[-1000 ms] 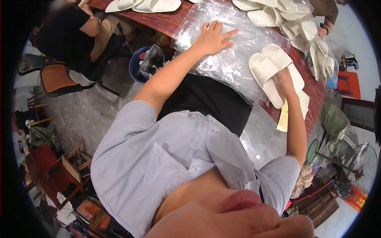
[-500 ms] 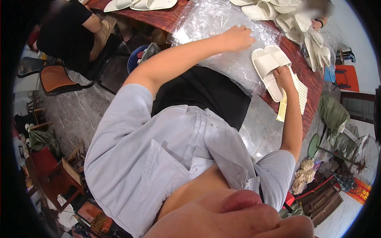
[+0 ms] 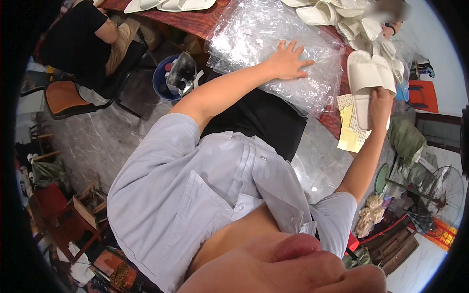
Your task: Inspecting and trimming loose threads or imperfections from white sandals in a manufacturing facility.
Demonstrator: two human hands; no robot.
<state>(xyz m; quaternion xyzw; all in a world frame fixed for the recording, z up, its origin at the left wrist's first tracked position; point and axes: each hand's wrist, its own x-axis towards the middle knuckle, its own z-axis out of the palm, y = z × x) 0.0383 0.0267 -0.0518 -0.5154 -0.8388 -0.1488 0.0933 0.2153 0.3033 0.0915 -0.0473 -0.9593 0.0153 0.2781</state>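
Head view, single entry.

Left hand (image 3: 286,62): fingers spread apart, palm flat on a stack of clear plastic bags (image 3: 254,34); grips nothing; sits at about 12 o'clock in the frame.

Clear plastic bags: crinkled, glossy, heaped on the red-brown table (image 3: 195,22); the heap runs from the 11 o'clock side across to 1 o'clock, its near edge hanging over the table edge.

Right hand (image 3: 380,100): fingers closed round the lower end of a pair of white slippers (image 3: 369,78); at about 2 o'clock, well apart from the left hand.

White slippers: two pressed together, soles facing the camera, held up above the table; just beside the right edge of the bag heap.

Yellow paper sheets (image 3: 351,132): lying under the slippers at the table edge, topmost one printed with a grid.

More white slippers (image 3: 351,19): loose pile at 1 o'clock on the far table; further ones (image 3: 171,5) at 11 o'clock.

Seated person in black top (image 3: 78,39): at 10 o'clock, on a chair beside an orange-seated chair (image 3: 63,97).

Blue bin (image 3: 168,80): on the floor below the table, at 11 o'clock, holding scraps.

Floor fan (image 3: 439,190): at 3 to 4 o'clock.
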